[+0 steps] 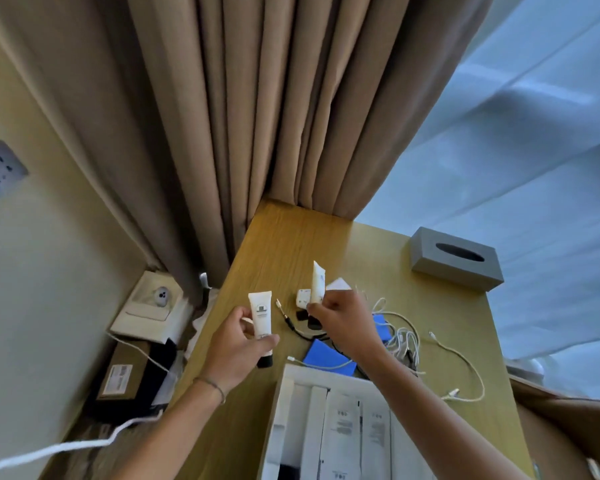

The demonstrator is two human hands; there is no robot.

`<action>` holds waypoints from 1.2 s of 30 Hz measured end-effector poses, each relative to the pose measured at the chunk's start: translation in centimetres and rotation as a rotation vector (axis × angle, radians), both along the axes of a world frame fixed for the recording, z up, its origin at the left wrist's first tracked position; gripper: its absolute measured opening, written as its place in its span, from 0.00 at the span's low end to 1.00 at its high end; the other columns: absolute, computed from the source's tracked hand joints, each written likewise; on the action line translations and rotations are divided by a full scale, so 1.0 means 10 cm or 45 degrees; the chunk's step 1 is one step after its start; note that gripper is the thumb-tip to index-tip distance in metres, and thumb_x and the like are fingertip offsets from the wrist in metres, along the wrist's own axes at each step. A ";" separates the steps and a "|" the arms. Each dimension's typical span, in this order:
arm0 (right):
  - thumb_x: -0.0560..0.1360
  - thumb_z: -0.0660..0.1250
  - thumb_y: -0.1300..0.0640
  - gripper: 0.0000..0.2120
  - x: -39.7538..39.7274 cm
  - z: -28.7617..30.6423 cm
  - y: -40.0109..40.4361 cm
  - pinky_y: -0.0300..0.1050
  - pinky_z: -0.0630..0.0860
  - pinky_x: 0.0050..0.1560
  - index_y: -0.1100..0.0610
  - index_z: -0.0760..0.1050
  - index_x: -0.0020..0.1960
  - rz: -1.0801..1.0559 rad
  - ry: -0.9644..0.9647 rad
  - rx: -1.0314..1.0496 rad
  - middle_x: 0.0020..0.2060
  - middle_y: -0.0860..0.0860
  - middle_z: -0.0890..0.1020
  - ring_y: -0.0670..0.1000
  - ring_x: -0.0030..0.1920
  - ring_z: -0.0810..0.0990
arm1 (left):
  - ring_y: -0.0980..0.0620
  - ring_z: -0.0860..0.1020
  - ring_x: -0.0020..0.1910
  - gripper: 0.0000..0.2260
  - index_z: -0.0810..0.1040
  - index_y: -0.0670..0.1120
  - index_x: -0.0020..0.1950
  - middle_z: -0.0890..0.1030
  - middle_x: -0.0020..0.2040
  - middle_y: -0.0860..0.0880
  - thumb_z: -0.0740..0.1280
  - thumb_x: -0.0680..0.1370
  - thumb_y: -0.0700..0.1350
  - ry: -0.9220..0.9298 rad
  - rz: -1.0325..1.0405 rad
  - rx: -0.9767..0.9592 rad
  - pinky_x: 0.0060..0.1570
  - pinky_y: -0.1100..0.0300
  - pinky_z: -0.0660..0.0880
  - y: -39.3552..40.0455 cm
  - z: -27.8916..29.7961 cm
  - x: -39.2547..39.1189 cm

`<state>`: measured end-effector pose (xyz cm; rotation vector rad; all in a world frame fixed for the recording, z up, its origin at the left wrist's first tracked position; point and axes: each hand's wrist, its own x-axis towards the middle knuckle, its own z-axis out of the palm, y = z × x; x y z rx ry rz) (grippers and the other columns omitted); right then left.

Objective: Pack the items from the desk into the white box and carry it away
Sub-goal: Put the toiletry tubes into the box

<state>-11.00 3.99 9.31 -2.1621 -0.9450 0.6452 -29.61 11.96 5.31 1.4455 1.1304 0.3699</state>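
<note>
My left hand (238, 351) grips a white tube with a black cap (261, 317), held upright above the wooden desk (281, 244). My right hand (343, 323) pinches a second white tube (318, 280) by its lower end, tip up. The white box (284, 393) lies open at the desk's near edge, with several white packets inside. Behind the hands lie a small white adapter (303, 298), black cables (300, 327), blue cards (326, 355) and tangled white cables (406, 341).
A grey tissue box (456, 259) stands at the desk's far right. Brown curtains (274, 98) hang behind the desk. Left of the desk, on the floor, are cardboard boxes (122, 375), a white device (148, 306) and a white cord (66, 448).
</note>
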 end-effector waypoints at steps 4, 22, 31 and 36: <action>0.69 0.70 0.53 0.20 -0.29 0.03 -0.40 0.45 0.60 0.31 0.54 0.61 0.27 0.145 0.062 0.037 0.23 0.47 0.62 0.47 0.27 0.60 | 0.52 0.83 0.48 0.19 0.73 0.54 0.55 0.83 0.51 0.48 0.78 0.71 0.44 -0.062 -0.007 -0.049 0.41 0.59 0.82 -0.11 -0.02 -0.04; 0.67 0.68 0.54 0.16 -0.75 -0.63 -1.38 0.45 0.67 0.31 0.55 0.62 0.28 0.119 0.224 -0.127 0.23 0.50 0.74 0.46 0.26 0.74 | 0.55 0.82 0.50 0.23 0.72 0.52 0.68 0.82 0.52 0.52 0.74 0.75 0.51 0.023 -0.073 -0.031 0.44 0.57 0.83 -0.46 -0.07 -0.29; 0.70 0.66 0.50 0.13 -0.93 -1.03 -1.24 0.48 0.72 0.32 0.57 0.73 0.32 0.074 -0.025 -0.418 0.31 0.53 0.81 0.49 0.32 0.77 | 0.53 0.81 0.53 0.20 0.72 0.50 0.68 0.82 0.57 0.49 0.72 0.77 0.48 0.039 -0.112 -0.038 0.39 0.66 0.77 -0.57 0.01 -0.52; 0.72 0.64 0.49 0.10 -0.96 -1.13 -1.12 0.45 0.69 0.33 0.54 0.74 0.36 0.073 -0.151 -0.533 0.31 0.48 0.77 0.48 0.33 0.74 | 0.54 0.82 0.50 0.17 0.74 0.50 0.64 0.83 0.52 0.50 0.72 0.77 0.46 0.011 -0.085 -0.051 0.41 0.64 0.77 -0.59 0.04 -0.62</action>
